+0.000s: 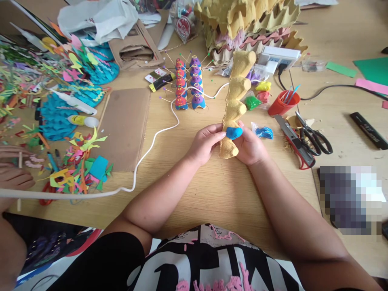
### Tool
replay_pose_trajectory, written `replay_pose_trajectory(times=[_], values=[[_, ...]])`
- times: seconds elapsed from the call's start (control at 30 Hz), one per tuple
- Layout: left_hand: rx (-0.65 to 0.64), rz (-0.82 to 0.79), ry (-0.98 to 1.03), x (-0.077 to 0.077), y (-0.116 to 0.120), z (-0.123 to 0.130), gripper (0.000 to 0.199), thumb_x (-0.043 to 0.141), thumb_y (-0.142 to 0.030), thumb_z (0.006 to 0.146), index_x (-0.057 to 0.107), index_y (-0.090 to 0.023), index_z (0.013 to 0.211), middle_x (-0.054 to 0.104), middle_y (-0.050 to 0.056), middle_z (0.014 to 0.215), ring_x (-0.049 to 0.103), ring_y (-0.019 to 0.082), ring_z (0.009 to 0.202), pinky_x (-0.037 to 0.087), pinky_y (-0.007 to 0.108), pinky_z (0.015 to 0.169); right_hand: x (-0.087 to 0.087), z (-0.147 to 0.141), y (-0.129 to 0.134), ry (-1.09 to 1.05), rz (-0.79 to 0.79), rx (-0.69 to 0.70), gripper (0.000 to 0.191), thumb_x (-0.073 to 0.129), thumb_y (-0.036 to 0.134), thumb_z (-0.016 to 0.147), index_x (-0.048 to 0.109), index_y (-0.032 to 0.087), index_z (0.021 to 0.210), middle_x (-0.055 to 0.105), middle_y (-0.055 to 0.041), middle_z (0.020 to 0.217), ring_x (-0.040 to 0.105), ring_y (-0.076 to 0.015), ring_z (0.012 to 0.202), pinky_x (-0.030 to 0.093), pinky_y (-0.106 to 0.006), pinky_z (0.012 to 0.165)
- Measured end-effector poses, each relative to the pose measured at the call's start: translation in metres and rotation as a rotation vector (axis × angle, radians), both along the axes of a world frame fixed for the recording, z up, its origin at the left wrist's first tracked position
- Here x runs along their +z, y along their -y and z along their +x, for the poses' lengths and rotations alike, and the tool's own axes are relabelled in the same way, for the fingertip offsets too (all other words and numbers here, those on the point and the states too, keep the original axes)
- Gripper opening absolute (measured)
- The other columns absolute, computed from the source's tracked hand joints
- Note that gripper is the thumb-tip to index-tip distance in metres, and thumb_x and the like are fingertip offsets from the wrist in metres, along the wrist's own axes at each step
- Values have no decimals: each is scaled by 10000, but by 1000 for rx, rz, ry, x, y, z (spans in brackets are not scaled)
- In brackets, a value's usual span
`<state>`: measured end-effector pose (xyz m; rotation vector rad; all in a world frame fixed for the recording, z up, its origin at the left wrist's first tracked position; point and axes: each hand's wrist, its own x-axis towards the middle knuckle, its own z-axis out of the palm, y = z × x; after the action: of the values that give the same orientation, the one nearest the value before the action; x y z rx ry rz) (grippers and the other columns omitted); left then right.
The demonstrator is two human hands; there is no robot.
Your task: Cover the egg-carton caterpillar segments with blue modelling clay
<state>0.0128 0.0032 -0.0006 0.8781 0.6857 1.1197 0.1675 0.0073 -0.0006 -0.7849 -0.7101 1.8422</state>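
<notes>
Between my two hands I hold a yellow egg carton strip (pixel 235 108) upright above the table, its bumps in a row. A flattened lump of blue modelling clay (pixel 234 133) sits on the strip near its lower end. My left hand (pixel 206 142) grips the strip's left edge, thumb by the clay. My right hand (pixel 250 145) closes round the other side, with some fingers hidden behind the strip. To the right lies a small bag of blue clay (pixel 263 132). Beyond it are packets of green clay (pixel 252 102), red clay (pixel 263 97) and yellow clay (pixel 263 86).
Two painted caterpillars (pixel 189 83) with pins stand behind. At right are a red cup (pixel 284 102), a box cutter (pixel 295 141) and scissors (pixel 313 133). A white cable (pixel 156 139) crosses the table by a cardboard sheet (pixel 124 129). Another person's hand (pixel 15 173) is at left.
</notes>
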Motion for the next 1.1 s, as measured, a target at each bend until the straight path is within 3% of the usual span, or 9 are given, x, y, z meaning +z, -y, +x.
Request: replay_pose_trajectory(times=[0.23,0.43,1.1], values=[[4,-21,0,-1,0,0,405,933,-502,750,834,-199,999,857,66,926,832,267,1040,614,349,872,0,0,0,38,-8,1,421,789,708,918,740,317,1066,868,-24,1052,783,-300,1286,675,-509,1109],[0,-33,27,-3,0,0,413,925,-446,759,843,-205,1083,850,54,914,832,280,1055,618,367,872,0,0,0,27,-9,0,395,789,701,922,729,317,991,860,-20,1038,767,-298,1312,667,-516,1129],[-15,2,20,0,0,1,360,905,-485,778,832,-183,960,842,73,910,812,246,964,581,321,788,-4,1,-2,-1,22,-1,379,803,668,926,713,305,981,858,-16,1018,796,-284,1245,684,-476,1092]])
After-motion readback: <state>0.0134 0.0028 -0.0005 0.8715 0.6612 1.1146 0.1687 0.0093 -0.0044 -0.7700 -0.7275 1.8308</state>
